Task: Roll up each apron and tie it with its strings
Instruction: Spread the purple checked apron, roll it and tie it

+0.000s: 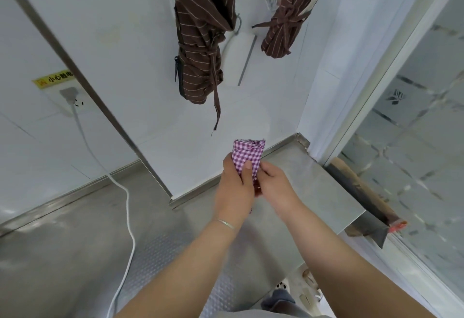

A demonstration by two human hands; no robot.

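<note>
while both hands met at centre frame, the layout ran like this. far left: wall socket (71, 96) with a white cable (120, 192) dropping to the steel counter (75, 242). left hand (234, 184) wrapped round the purple gingham apron roll (247, 157), thumb across its front. roll stood upright, long axis near-to-far, open end poking out just beyond the fingers. right hand (272, 182) touched the roll's near right side, fingers pinching at the cloth; strings not visible, so couldn't tell if one was held. left hand carried the roll, so the right looked free to wrap. cloth looked tightly wound, small checks, soft. far above hung two brown striped aprons (198, 41), rolled and tied.
</note>
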